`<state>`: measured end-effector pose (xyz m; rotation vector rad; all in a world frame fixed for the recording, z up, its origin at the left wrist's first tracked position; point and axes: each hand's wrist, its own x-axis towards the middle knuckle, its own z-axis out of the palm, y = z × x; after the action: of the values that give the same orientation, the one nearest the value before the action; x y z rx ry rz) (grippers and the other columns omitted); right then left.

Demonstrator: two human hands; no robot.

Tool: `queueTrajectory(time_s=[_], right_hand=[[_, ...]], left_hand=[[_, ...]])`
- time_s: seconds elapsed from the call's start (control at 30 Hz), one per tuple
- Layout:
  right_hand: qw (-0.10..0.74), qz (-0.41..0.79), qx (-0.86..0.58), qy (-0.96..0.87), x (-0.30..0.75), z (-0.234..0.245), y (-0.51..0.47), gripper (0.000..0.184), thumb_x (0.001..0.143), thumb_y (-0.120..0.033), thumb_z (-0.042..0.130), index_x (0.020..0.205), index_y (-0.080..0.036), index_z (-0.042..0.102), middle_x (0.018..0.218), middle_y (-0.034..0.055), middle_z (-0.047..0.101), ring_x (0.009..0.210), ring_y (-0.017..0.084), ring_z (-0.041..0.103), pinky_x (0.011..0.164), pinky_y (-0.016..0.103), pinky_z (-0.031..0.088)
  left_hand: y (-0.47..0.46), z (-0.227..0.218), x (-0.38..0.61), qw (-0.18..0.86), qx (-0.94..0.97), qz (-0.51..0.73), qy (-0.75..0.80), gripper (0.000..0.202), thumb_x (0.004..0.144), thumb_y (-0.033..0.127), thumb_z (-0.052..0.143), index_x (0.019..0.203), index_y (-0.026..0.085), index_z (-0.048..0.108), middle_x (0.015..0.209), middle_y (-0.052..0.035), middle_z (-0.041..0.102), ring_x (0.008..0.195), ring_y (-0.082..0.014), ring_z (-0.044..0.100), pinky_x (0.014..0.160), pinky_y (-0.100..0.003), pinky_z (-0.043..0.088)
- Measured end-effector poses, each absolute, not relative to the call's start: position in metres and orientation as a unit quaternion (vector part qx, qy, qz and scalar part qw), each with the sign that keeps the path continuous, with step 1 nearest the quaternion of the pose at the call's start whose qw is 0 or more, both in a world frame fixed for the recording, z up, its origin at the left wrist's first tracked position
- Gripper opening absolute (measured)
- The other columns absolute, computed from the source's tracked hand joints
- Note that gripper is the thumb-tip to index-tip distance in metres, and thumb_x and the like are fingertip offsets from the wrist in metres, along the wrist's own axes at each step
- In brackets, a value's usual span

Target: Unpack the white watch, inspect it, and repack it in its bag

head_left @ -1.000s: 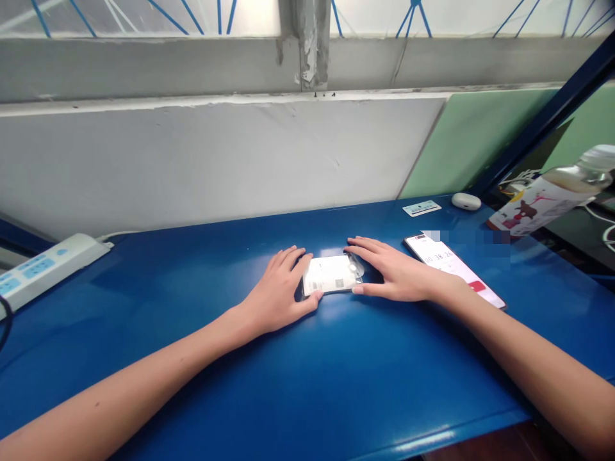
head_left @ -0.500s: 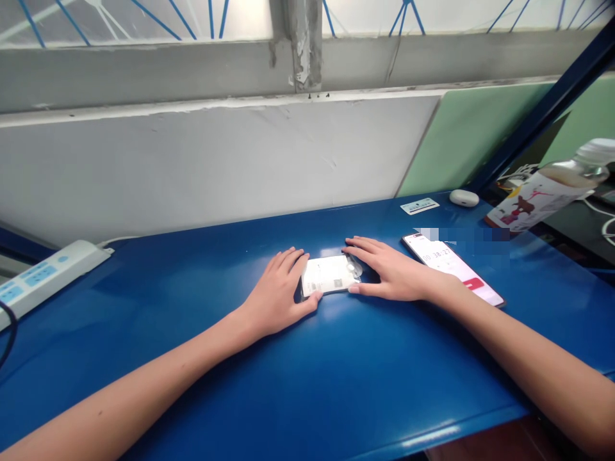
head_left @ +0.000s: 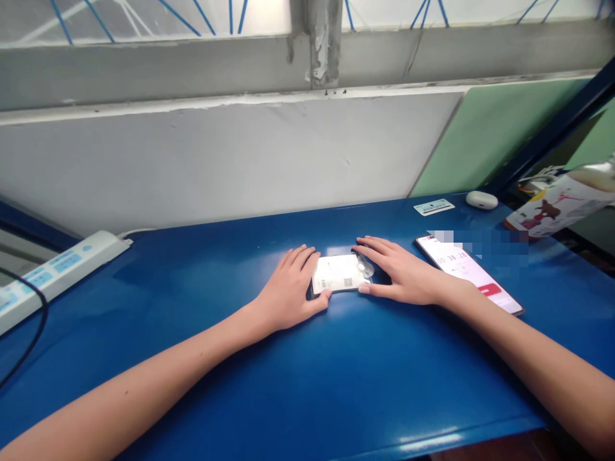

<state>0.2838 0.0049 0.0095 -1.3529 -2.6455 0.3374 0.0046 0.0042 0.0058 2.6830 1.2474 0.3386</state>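
Note:
A small flat packet (head_left: 336,274) lies on the blue table in front of me. Its white face carries print and a square code, a dark edge shows beneath, and clear plastic sticks out at its right end. My left hand (head_left: 295,288) lies around the left end, fingers at the upper corner and thumb along the lower edge. At the right end rests my right hand (head_left: 401,272), its fingers stretched past the upper corner and its thumb by the lower one. Both hands have thumb and fingers spread. What is inside the packet cannot be made out.
A phone (head_left: 480,285) showing a running timer lies by my right forearm. Behind it are a small printed card (head_left: 434,207), a white earbud case (head_left: 482,200) and a labelled bottle (head_left: 560,205). A power strip (head_left: 62,272) with a black cable (head_left: 44,320) is at the left.
The whole view has shifted, so everything on the table appears slightly farther right. The timer has advanced. Both hands keep their places at the packet's ends.

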Motion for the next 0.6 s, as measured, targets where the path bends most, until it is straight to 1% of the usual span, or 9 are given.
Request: queueTrajectory(time_s=[0.17, 0.33, 0.43, 0.6], right_hand=[[0.084, 0.105, -0.448, -0.884, 0.2840, 0.0065, 0.0041, 0.081, 0.090, -0.067, 0.050, 0.152, -0.015, 0.039, 0.159, 0.0180, 0.037, 0.147, 0.039, 0.030, 0.116, 0.057, 0.033], [0.082, 0.100, -0.446, -0.886, 0.2830, 0.0071, 0.0038, 0.080, 0.090, -0.066, 0.050, 0.151, -0.015, 0.040, 0.158, 0.0183, 0.037, 0.147, 0.039, 0.031, 0.115, 0.058, 0.034], [0.084, 0.097, -0.446, -0.886, 0.2829, 0.0069, 0.0035, 0.080, 0.090, -0.066, 0.050, 0.151, -0.014, 0.040, 0.158, 0.0193, 0.037, 0.147, 0.039, 0.031, 0.115, 0.058, 0.034], [0.102, 0.092, -0.435, -0.890, 0.2821, 0.0052, 0.0029, 0.080, 0.092, -0.062, 0.050, 0.154, -0.013, 0.033, 0.163, 0.0205, 0.024, 0.146, 0.039, 0.033, 0.113, 0.058, 0.037]], left_hand=[[0.0026, 0.0053, 0.0045, 0.089, 0.898, 0.115, 0.416, 0.066, 0.089, 0.048, 0.053, 0.140, 0.007, 0.045, 0.148, -0.0225, 0.047, 0.142, -0.0391, 0.036, 0.118, -0.055, 0.028], [0.0022, 0.0048, 0.0036, 0.087, 0.895, 0.128, 0.419, 0.064, 0.088, 0.048, 0.054, 0.139, 0.010, 0.047, 0.147, -0.0199, 0.049, 0.141, -0.0382, 0.038, 0.117, -0.055, 0.029], [0.0021, 0.0057, 0.0045, 0.083, 0.892, 0.128, 0.426, 0.064, 0.087, 0.048, 0.056, 0.138, 0.010, 0.049, 0.147, -0.0194, 0.050, 0.141, -0.0374, 0.039, 0.118, -0.053, 0.030], [0.0017, 0.0066, 0.0051, 0.083, 0.890, 0.124, 0.431, 0.066, 0.087, 0.047, 0.055, 0.138, 0.006, 0.049, 0.147, -0.0214, 0.050, 0.142, -0.0371, 0.039, 0.118, -0.052, 0.030]])
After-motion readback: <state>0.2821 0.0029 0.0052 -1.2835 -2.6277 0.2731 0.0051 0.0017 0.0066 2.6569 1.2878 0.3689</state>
